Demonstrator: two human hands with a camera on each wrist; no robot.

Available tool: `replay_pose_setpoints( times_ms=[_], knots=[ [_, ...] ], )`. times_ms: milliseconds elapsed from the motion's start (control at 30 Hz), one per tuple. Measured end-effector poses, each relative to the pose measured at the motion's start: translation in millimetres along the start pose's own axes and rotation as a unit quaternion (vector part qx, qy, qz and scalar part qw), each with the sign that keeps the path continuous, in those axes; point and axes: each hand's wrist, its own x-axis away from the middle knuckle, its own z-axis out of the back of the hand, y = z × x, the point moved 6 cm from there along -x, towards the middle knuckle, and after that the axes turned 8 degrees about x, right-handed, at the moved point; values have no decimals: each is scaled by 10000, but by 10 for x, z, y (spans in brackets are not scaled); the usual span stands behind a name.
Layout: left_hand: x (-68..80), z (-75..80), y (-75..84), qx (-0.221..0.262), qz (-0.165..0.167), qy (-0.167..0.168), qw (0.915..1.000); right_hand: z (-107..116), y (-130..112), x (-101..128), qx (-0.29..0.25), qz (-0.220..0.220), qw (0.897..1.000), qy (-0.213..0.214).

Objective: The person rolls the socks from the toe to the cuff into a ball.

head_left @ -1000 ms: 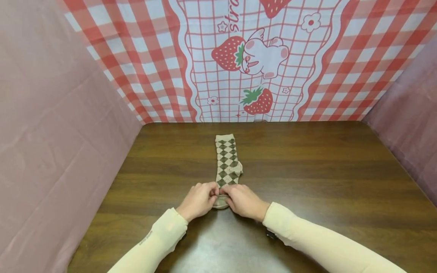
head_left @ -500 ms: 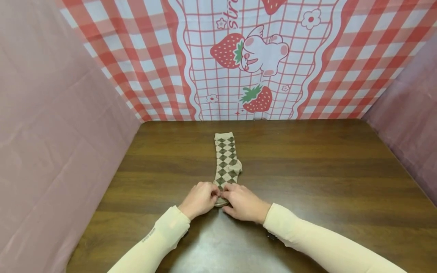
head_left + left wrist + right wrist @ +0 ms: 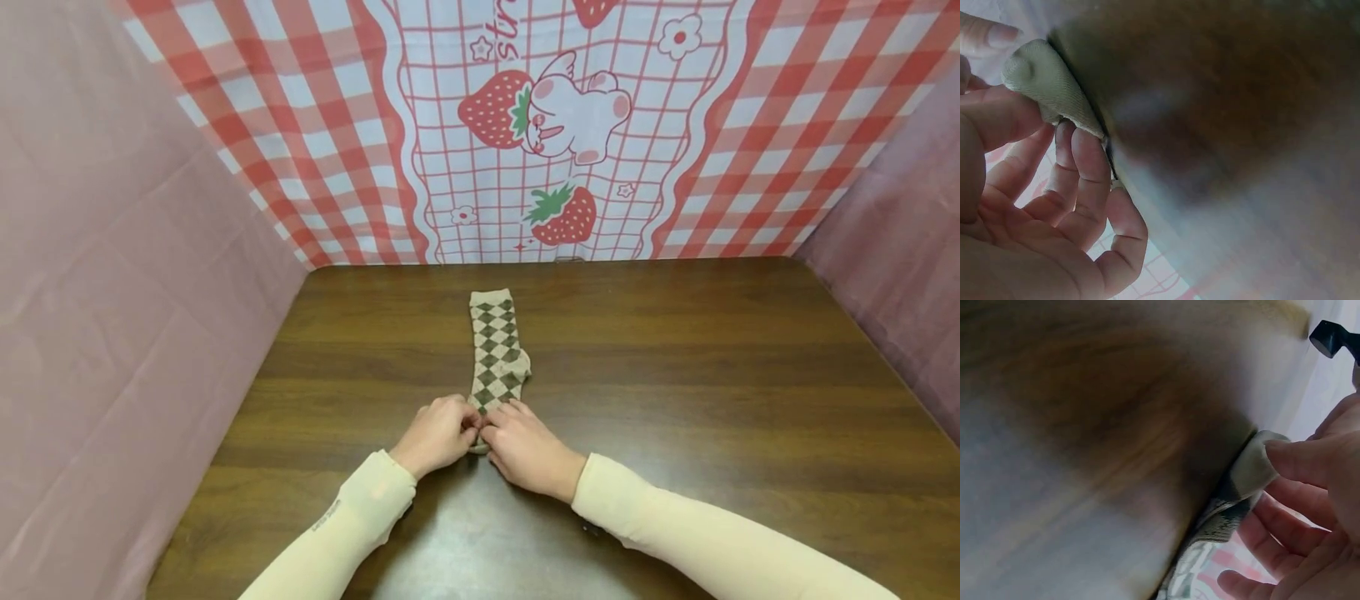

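Now, left hand [image 3: 437, 435]: fingers [image 3: 1088, 165] curled, pinching the sock [image 3: 496, 350] end.
Right hand [image 3: 529, 450]: fingertips [image 3: 1291, 456] pinch the same end, touching the left's.
Table [image 3: 675, 375]: beneath fingers.

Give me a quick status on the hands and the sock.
Left hand and right hand both pinch the near end of the sock. Sock lies flat on the table. Nothing in the way.

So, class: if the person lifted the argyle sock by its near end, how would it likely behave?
The sock would probably droop limply: it lies flat on the table, and its end bunches softly between the left hand and right hand. It looks thin, so likely light. Knit fabric probably grips rather than slips.
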Motion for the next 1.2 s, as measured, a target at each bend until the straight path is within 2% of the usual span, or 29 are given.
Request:
replay_pose_setpoints(
  times_ms=[200,433,667,933,1200],
  knots=[
    [1,9,11,78,7,-21,10000,-14,74,-34,-471,-183,9987,69],
    [12,87,50,111,-141,-34,9998,-15,185,-60,-1131,-414,9925,198],
    [-4,116,13,378,-67,-362,9986,-44,312,-67,-1606,-969,9821,154],
    [-33,94,-53,419,11,-437,9982,-61,347,-79,-1648,-1180,9790,209],
    [-86,68,-124,417,319,-173,9985,-81,351,-90,-1416,-1177,9820,430]
  ],
)
